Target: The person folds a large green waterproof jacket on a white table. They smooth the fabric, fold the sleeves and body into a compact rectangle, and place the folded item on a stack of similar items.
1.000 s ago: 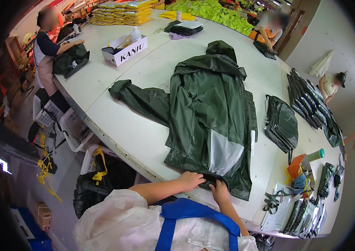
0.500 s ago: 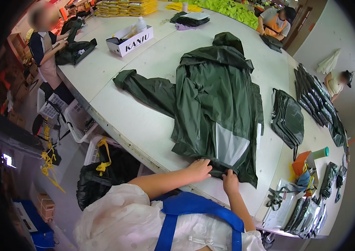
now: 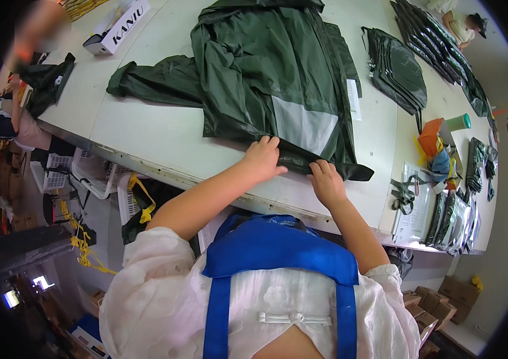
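Note:
A dark green hooded rain jacket [image 3: 236, 78] lies spread on the white table, its hem toward me and one sleeve [image 3: 158, 81] stretched out to the left. A light grey mesh panel [image 3: 304, 122] shows near the hem. My left hand [image 3: 264, 158] is closed over the hem edge, thumb pointing right. A short way to its right, my right hand [image 3: 327, 181] pinches the same hem near the jacket's lower right corner. Between them the hem strip looks turned over. A white paper sheet [image 3: 354, 99] sticks out from under the right side.
Folded dark pouches [image 3: 397, 69] lie in a stack at right, with packed garments [image 3: 433, 48] beyond. An orange box [image 3: 430, 137], green roll [image 3: 459, 122] and papers [image 3: 412, 203] sit nearer. White baskets [image 3: 92, 173] stand below the table's left edge. A co-worker handles dark fabric [image 3: 50, 84] at far left.
The view has tilted downward, so the jacket appears higher up. Both hands stay on the hem, now slightly farther apart. The co-worker's dark garment remains at the left.

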A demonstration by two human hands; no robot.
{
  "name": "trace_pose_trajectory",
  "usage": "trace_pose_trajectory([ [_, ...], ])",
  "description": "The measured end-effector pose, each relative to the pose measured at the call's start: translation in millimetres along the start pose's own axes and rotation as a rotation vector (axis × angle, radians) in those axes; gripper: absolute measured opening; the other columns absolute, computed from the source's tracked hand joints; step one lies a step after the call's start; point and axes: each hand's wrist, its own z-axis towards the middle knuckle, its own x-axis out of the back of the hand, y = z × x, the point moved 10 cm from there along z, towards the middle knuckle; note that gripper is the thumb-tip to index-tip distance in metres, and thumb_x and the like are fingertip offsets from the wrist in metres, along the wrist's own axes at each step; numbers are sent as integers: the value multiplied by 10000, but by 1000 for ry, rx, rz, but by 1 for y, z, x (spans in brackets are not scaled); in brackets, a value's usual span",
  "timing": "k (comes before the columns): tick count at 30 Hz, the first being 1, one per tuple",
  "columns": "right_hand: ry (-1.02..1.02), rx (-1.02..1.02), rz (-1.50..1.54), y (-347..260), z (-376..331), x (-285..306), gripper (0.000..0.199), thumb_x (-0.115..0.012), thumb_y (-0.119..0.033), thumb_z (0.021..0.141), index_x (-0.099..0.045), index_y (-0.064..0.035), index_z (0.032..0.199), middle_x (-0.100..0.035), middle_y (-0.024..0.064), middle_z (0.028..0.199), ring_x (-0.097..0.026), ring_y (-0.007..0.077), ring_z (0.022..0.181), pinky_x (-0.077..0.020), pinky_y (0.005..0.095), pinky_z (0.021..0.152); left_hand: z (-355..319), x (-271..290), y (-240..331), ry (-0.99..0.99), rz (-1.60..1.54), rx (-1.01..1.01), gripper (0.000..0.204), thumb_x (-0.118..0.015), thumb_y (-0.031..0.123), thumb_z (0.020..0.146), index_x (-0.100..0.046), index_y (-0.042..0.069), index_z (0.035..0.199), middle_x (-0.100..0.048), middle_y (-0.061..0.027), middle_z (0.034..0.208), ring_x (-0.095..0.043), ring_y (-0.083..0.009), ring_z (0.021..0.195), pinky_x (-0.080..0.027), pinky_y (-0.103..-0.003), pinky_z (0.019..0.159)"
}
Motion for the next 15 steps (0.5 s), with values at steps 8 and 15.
trace_pose_trajectory([
  [8, 36, -29, 55, 0, 3, -13, 127, -600, -180, 857, -542, -76, 901, -601, 64, 861, -580, 269, 837, -468, 389, 720, -12, -15, -15, -39, -35, -139, 203, -684, 241, 784, -653, 79, 904, -634, -80, 852, -552, -285, 936, -473, -389, 813],
  [15, 244, -35, -116, -11, -4, 17, 272, -677, -234, 787, -591, -89, 1001, -583, 40, 905, -563, 246, 945, -417, 361, 763, -3, -32, -37, -466, -115, 0, 287, -641, 296, 835, -603, 103, 1044, -648, -55, 840, -575, -265, 899, -373, -396, 823],
])
